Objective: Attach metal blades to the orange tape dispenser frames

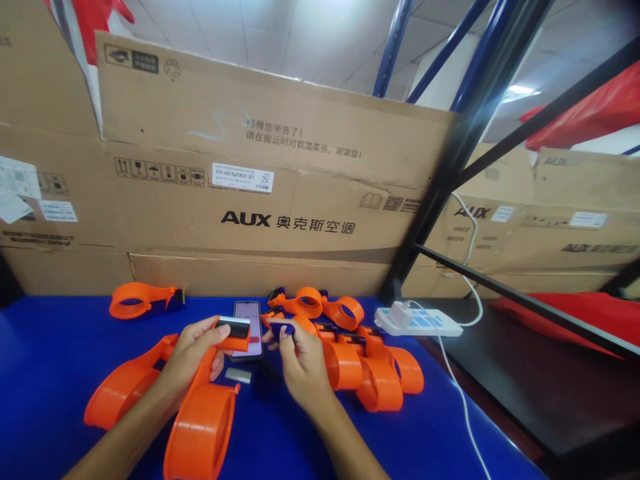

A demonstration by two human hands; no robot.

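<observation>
An orange tape dispenser [200, 417] is gripped near its head by my left hand [193, 350], its round hub hanging toward me. The head carries a black plate [234, 329] and a pale toothed edge. My right hand [304, 363] pinches a small dark blue piece [283, 329], apart from the dispenser; its exact kind is unclear. Between my hands lies a phone [254, 340] with a lit screen. Just below it are a small silvery metal strip [239, 375] and a dark object [269, 377] that I cannot make out.
Several orange dispensers [380, 383] are heaped right of my right hand. Another dispenser [123, 393] lies beside my left forearm, and one more [131, 301] at the back left. A white power strip [420, 322] with cables sits near the rack post [440, 180]. Cardboard [280, 193] walls the blue table's [55, 347] back.
</observation>
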